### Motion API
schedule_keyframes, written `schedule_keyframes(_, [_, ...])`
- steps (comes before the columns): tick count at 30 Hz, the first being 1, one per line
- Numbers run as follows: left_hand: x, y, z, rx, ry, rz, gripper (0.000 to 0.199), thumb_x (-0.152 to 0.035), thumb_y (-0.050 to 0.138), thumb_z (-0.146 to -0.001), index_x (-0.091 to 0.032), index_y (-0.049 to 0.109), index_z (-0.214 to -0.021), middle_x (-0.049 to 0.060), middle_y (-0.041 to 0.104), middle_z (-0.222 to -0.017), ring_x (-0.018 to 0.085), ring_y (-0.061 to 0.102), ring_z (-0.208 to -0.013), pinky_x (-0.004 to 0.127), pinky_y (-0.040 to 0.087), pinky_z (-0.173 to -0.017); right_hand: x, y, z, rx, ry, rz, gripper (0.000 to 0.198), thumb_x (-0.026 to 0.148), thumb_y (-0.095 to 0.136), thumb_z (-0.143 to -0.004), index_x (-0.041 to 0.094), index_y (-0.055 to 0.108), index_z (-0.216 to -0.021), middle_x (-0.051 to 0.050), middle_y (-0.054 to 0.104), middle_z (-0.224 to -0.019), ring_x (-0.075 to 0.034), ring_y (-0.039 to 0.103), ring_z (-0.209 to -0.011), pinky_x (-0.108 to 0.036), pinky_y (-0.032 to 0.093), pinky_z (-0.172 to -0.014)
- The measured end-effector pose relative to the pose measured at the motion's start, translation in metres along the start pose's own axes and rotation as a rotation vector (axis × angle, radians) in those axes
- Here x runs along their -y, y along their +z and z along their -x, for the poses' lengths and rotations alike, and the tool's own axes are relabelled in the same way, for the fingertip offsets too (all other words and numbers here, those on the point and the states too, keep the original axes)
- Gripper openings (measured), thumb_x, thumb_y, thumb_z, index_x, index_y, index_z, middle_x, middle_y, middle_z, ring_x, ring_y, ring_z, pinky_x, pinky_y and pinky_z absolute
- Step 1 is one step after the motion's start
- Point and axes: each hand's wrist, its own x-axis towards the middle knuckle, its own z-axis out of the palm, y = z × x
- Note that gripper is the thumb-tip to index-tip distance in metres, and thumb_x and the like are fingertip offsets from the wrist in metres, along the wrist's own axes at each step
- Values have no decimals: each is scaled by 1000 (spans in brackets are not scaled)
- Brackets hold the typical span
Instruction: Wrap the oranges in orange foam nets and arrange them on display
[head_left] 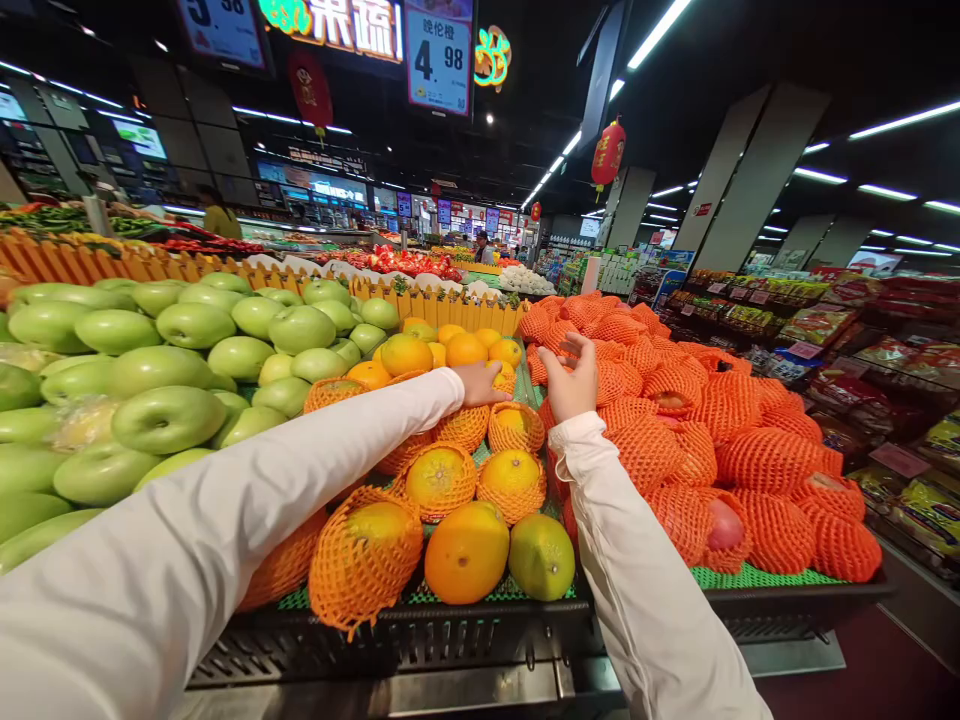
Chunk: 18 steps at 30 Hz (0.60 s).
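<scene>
My left hand (484,384) reaches over the pile of oranges, its fingers curled against an orange in a foam net (505,377) toward the back; part of the grip is hidden. To its right, my right hand (573,378) is raised with thumb and fingers apart and nothing between them. It hovers at the border between the oranges and the red-netted fruit (637,440). Below my hands lie several netted oranges (436,478). At the front sit a bare orange (466,552) and a greenish one (541,557).
Green apples (169,418) are heaped on the left. A black crate edge (405,645) runs along the front. Behind the fruit stands a yellow picket-style divider (442,308). Shelves of packaged goods (885,360) line the right. A price sign (439,58) hangs overhead.
</scene>
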Motion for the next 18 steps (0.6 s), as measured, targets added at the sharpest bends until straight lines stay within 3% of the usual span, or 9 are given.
schedule_keyframes(4, [-13, 0, -1, -1, -22, -66, 67, -56, 46, -100, -11, 37, -149, 29, 40, -150, 39, 53, -130, 47, 38, -110, 1, -1, -1, 3, -31, 9, 68, 39, 69, -71, 7, 54, -129, -6, 51, -127, 1, 49, -102, -9, 40, -91])
schedule_keyframes(9, [-12, -4, 1, 105, -65, -52, 63, -52, 40, -102, -21, 33, -156, 23, 37, -155, 36, 53, -131, 49, 38, -110, 5, -1, -1, -2, -5, 15, 61, 33, 69, -73, 7, 54, -126, -5, 52, -125, 1, 49, -103, -10, 40, -93])
schedule_keyframes(13, [-15, -4, 3, 138, -98, -70, 66, -46, 45, -100, -18, 31, -158, 25, 35, -157, 39, 50, -134, 50, 37, -111, 7, 0, 2, 39, -14, 38, 56, 34, 68, -75, 7, 57, -123, -5, 52, -124, 1, 50, -103, -11, 41, -94])
schedule_keyframes(18, [-20, 3, 7, 114, -106, -108, 66, -47, 37, -102, -15, 26, -159, 26, 35, -155, 41, 45, -138, 47, 35, -112, 12, -2, 2, 50, 44, 19, 52, 31, 69, -75, 8, 61, -121, -2, 54, -121, 3, 50, -99, -9, 40, -91])
